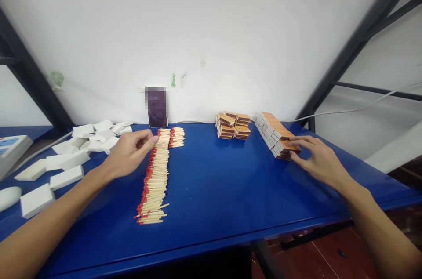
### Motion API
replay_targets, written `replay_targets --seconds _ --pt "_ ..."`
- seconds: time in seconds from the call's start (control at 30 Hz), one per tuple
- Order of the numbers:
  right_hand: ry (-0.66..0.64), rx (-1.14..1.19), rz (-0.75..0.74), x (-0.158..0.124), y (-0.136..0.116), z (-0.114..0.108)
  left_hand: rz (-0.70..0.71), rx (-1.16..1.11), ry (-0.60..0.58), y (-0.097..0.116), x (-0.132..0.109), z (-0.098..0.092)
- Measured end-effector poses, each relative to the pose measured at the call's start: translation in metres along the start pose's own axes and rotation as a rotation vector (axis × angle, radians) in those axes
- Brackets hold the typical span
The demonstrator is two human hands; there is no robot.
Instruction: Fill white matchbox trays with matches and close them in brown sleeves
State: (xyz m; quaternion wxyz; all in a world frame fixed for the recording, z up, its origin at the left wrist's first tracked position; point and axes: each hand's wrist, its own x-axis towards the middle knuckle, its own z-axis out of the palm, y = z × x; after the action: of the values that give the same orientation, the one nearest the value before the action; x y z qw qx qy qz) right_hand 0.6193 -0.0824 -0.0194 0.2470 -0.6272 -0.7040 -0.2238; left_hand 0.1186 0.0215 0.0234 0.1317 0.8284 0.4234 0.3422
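Observation:
A long row of red-tipped matches lies on the blue table, with a smaller bunch of matches at its far end. My left hand rests at the upper left side of the row, fingers curled and pinched on some matches. My right hand reaches to the near end of a slanted line of orange matchboxes; its fingers are spread and touch the last box.
A smaller stack of orange matchboxes stands at the back centre. Several white inner trays lie scattered at the left. A phone leans on the white wall. A white device sits at far left. The table edge runs along the front.

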Motion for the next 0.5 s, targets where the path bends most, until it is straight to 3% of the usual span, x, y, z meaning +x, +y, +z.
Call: replay_targets --seconds 0.17,0.23,0.37,0.5 --pt "0.254 0.006 -0.066 0.01 -0.037 -0.009 -0.095 0.16 0.068 -0.025 0.01 -0.014" --pt "0.249 0.136 -0.163 0.019 -0.065 -0.006 -0.134 0.197 0.078 -0.034 0.012 -0.021" --pt "0.001 0.267 -0.376 0.046 -0.122 0.011 -0.184 0.31 0.097 -0.048 0.013 -0.036" --pt "-0.077 0.185 -0.254 0.083 -0.137 0.032 -0.226 0.39 0.093 -0.058 0.01 -0.051"
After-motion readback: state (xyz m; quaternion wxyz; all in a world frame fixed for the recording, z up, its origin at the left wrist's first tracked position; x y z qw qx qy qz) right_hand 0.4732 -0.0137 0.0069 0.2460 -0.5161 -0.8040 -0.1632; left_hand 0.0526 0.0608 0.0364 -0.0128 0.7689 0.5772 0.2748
